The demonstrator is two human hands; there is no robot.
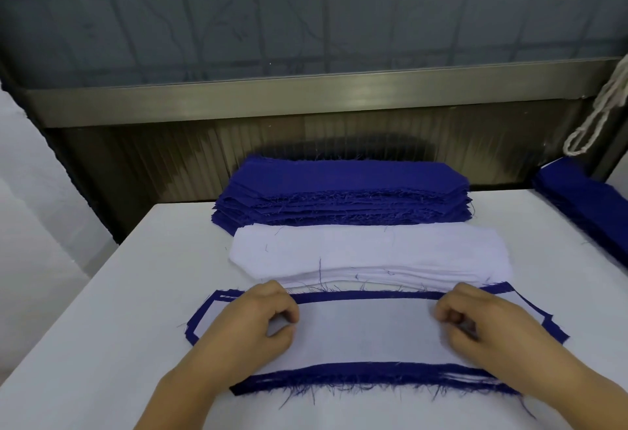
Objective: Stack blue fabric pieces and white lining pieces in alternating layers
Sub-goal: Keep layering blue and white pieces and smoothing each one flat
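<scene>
A white table (102, 293), a metal rail (306, 96), a hanging cord (598, 117).

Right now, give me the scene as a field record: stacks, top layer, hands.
surface: white table
working stack: near edge, white lining piece on top, blue fabric piece showing as a border around it
white supply: lining pile just behind the working stack
blue supply: blue pile at the back
extra: second blue pile at far right
left hand: rests on top lining, fingers curled
right hand: rests on top lining, fingers curled
grip: cannot tell whether either hand pinches the lining
</scene>
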